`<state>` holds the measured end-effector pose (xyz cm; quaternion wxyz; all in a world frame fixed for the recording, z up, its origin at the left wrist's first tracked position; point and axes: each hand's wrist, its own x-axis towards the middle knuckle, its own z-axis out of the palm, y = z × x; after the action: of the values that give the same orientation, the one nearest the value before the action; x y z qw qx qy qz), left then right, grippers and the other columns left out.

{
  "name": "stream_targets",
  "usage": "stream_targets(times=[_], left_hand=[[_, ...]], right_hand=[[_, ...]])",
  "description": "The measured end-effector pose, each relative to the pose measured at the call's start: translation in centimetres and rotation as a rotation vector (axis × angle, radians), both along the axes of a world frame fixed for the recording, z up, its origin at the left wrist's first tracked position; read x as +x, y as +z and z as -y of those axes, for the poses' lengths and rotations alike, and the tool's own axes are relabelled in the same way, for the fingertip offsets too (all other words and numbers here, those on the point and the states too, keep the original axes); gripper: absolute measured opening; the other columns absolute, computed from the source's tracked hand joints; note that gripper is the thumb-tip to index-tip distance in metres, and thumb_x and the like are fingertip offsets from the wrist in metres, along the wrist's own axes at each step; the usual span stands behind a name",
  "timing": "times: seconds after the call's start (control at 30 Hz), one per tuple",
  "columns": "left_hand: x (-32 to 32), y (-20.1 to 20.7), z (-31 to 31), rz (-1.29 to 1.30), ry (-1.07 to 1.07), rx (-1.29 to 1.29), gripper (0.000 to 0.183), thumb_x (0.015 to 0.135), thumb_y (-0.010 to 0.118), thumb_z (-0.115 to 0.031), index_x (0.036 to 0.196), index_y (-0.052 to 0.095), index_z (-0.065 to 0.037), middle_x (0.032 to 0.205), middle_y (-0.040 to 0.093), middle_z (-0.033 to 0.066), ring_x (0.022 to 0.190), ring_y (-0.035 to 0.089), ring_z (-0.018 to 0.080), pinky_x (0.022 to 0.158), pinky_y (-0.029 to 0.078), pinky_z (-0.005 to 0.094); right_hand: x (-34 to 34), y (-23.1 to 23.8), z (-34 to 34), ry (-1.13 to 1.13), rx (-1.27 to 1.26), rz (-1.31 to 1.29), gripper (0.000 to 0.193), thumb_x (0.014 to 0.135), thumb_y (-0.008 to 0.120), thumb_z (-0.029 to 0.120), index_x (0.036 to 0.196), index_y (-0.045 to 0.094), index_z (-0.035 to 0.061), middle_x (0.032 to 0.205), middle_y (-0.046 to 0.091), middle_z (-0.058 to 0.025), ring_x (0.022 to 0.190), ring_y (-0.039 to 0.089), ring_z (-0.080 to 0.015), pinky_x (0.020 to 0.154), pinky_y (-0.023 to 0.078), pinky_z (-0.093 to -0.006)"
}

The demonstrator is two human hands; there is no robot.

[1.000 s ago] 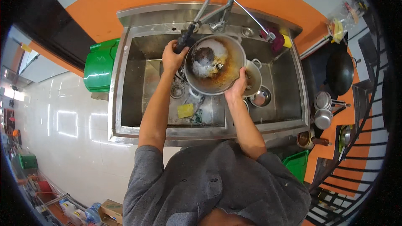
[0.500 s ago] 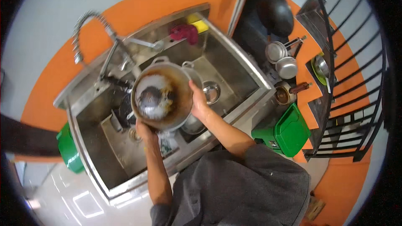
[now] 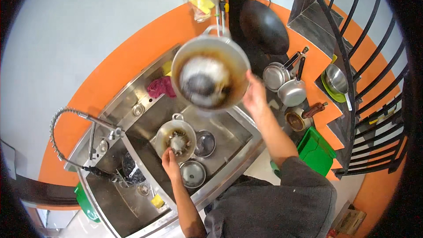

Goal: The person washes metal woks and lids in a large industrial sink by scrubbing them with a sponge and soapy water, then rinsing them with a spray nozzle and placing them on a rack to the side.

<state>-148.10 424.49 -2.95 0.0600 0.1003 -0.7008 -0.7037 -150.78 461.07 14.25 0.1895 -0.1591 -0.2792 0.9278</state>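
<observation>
My right hand [image 3: 255, 94] grips the side of a large grey metal pot [image 3: 240, 57], lifted above the far side of the sink. Brown and black stains ring a pale, shiny patch in the pot's middle, and a loop handle juts from its far edge. Lower and to the left, my left hand [image 3: 169, 163] is closed at the near rim of a smaller, likewise stained pot [image 3: 189, 134] in the right basin. Part of that hand's grip is hidden. Beside the smaller pot lie a dark round pan [image 3: 205, 143] and a round metal lid-like piece [image 3: 193, 174].
The steel double sink [image 3: 233, 161] has a spring-hose faucet [image 3: 55, 128] at left. A maroon cloth [image 3: 161, 87] lies on its back ledge. A yellow sponge [image 3: 157, 201] is near the left basin's front. Rightward are a wok [image 3: 264, 26], saucepans [image 3: 292, 93], a green bin [image 3: 316, 154] and stair railing [image 3: 343, 57].
The large pot has moved up and to the right in my right hand. My left hand has left it and reached the smaller pot. The view has shifted too.
</observation>
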Motion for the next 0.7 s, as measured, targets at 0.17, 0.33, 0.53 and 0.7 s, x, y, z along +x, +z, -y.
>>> stream_targets(times=[0.17, 0.33, 0.53, 0.7], left_hand=[[2.8, -0.4, -0.1, 0.239, -0.020, -0.066, 0.023, 0.093, 0.058, -0.021, 0.106, 0.063, -0.003, 0.091, 0.060, -0.0004, 0.078, 0.051, 0.0077, 0.065, 0.042, 0.0239], [5.3, -4.4, 3.6, 0.258, 0.106, 0.117, 0.020, 0.090, 0.061, -0.022, 0.096, 0.061, -0.002, 0.075, 0.058, 0.0001, 0.065, 0.053, 0.0095, 0.057, 0.042, 0.0224], [8.0, -6.0, 5.4, 0.242, 0.220, 0.109, 0.017, 0.090, 0.061, -0.018, 0.095, 0.060, -0.002, 0.069, 0.053, -0.0021, 0.056, 0.047, 0.0069, 0.048, 0.038, 0.0213], [9.3, -7.7, 6.2, 0.344, 0.298, 0.201, 0.015, 0.089, 0.062, -0.019, 0.093, 0.057, -0.005, 0.071, 0.053, -0.0020, 0.056, 0.047, 0.0072, 0.047, 0.037, 0.0216]], right_hand=[[-8.7, 2.5, -13.6, -0.272, 0.134, -0.206, 0.038, 0.095, 0.053, 0.029, 0.118, 0.053, -0.0005, 0.118, 0.059, -0.0125, 0.107, 0.055, -0.0254, 0.096, 0.041, -0.0406], [-15.4, 3.0, -20.9, -0.704, 0.323, 0.023, 0.035, 0.095, 0.053, 0.030, 0.098, 0.061, -0.0035, 0.098, 0.062, -0.0104, 0.086, 0.057, -0.0211, 0.078, 0.045, -0.0385], [-19.6, -0.6, -27.2, -0.819, 0.476, 0.246, 0.040, 0.093, 0.054, 0.034, 0.086, 0.064, -0.0041, 0.087, 0.062, -0.0131, 0.077, 0.056, -0.0261, 0.074, 0.043, -0.0405], [-19.6, -1.0, -26.4, -0.870, 0.556, 0.235, 0.039, 0.090, 0.058, 0.034, 0.086, 0.065, -0.0048, 0.078, 0.063, -0.0101, 0.069, 0.054, -0.0208, 0.069, 0.043, -0.0374]])
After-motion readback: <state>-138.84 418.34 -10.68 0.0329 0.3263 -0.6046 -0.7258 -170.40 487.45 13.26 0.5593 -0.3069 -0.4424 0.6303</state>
